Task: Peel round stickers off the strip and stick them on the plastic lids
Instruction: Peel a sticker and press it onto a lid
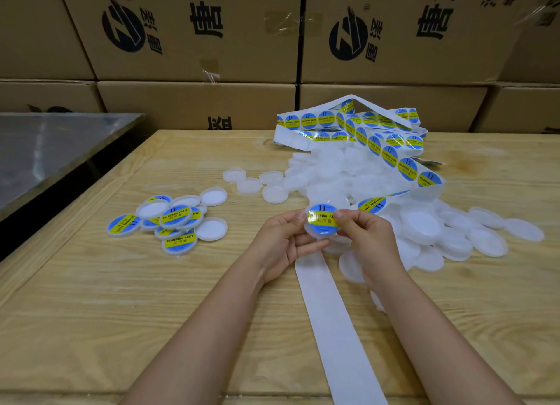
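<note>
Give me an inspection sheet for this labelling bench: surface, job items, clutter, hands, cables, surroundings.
Surface: wooden table, bare grain with board seams showing.
Job's things: held lid with a sticker on its face; sticker strip tangled over the plain lid pile; labelled lids heaped at left, some face down; empty backing trailing toward the person.
Clutter: nothing seen.
Hands: left hand grips the held lid; right hand pinches the sticker against it.
Cables: nothing seen.
Surroundings: printed cardboard boxes stacked behind; metal surface at far left.
</note>
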Tool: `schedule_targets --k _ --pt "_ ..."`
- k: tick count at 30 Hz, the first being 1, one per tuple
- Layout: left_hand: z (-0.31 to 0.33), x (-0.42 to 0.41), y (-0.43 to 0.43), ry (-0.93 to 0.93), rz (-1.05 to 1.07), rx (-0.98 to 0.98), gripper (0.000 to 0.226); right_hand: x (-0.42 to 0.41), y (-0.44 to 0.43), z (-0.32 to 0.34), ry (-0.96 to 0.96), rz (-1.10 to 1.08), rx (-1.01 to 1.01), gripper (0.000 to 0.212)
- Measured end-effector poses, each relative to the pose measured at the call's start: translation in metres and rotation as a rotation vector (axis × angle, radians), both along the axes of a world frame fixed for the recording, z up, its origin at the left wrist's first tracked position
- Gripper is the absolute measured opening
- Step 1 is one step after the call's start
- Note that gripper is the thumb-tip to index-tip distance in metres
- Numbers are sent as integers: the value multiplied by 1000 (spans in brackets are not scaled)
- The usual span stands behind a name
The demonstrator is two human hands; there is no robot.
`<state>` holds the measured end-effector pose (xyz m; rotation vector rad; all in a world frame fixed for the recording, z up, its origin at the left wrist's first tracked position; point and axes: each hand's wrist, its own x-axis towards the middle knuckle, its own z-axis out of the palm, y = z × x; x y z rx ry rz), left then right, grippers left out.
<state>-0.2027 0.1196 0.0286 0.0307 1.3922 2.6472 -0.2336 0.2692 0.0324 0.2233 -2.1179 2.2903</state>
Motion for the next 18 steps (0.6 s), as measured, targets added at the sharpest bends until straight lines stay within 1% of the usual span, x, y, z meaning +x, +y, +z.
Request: schedule_targets --k 9,18 --pt "0 0 1 2 1 -18 27 1 2 1 2 -23 84 18" --pt "0 0 2 40 16 -78 29 1 2 2 18 -38 136 16"
